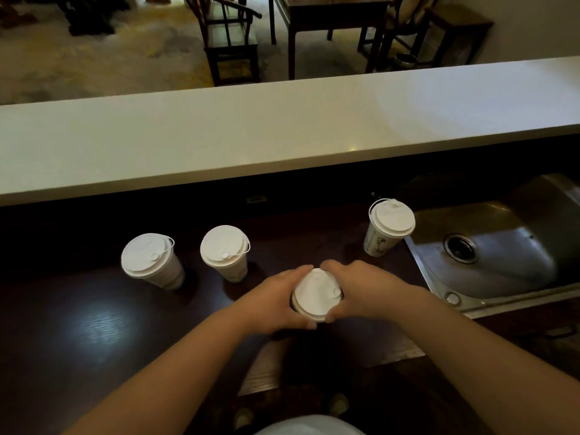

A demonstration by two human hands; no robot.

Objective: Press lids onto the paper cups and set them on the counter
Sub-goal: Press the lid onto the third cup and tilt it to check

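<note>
White plastic lid [317, 291] sat atop a paper cup [309, 315] on the dark desk [94, 324] — left hand [276, 304] and right hand [365, 291] curled round its rim from both sides, fingers [332, 265] gripping, likely to snap it down evenly. Three lidded cups [224, 257] stood behind, one beside the sink [502, 246].

Two white-lidded paper cups [153, 260] [224, 252] stand left of the hands, a third lidded printed cup [388, 226] right beside the steel sink [502, 246]; bare dark wooden counter [94, 324] lies open at near left. The pale raised ledge [251, 133] overhangs behind.
</note>
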